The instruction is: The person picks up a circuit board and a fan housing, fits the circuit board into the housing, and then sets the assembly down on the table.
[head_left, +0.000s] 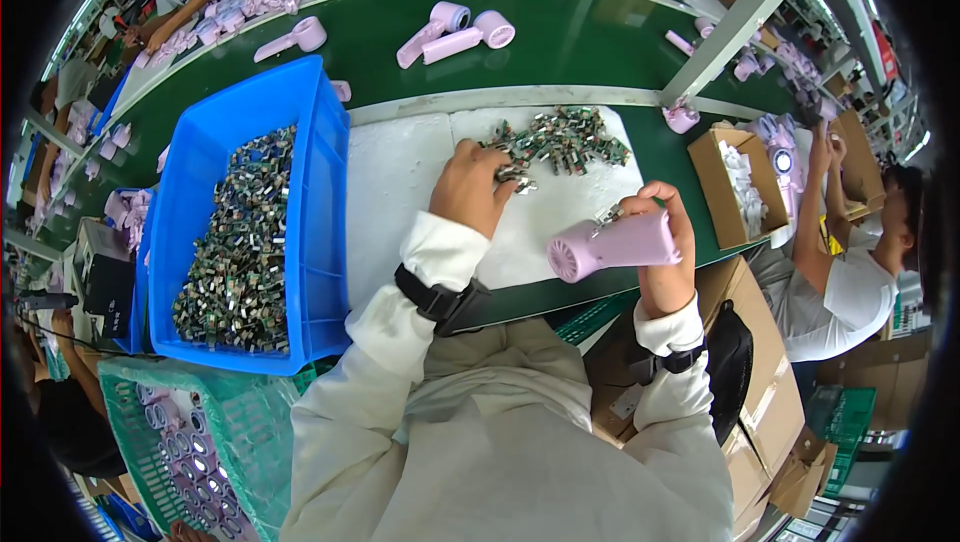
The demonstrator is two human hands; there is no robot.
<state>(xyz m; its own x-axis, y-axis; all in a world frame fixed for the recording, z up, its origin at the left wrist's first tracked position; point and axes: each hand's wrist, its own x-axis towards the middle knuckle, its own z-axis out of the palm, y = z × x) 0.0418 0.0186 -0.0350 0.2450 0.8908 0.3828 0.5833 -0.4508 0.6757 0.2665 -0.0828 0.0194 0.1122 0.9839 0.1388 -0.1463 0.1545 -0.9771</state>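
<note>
Green conveyor belt (560,37) runs across the far side of a busy assembly line, and nearer the person lies a white foam pad (400,192) on the worktop. On the pad's far right part sits a heap of small metal-and-green parts (565,137). The left hand (470,187) rests palm down at the heap's near left edge, fingers (497,174) curled into the parts; whether they have pinched one I cannot tell. The right hand (665,242) is closed round the handle of a pink dryer body (610,242), held clear above the pad's right edge with its round vented end towards the left; a small part seems to sit at its top, by the thumb.

To do this well, I judge the left fingers should tease out a single part rather than drag a clump, while the right hand keeps the body level, opening upward.

Just left of the pad stands a blue bin (310,232) full of the same parts. More pink bodies (455,32) lie on the belt.
</note>
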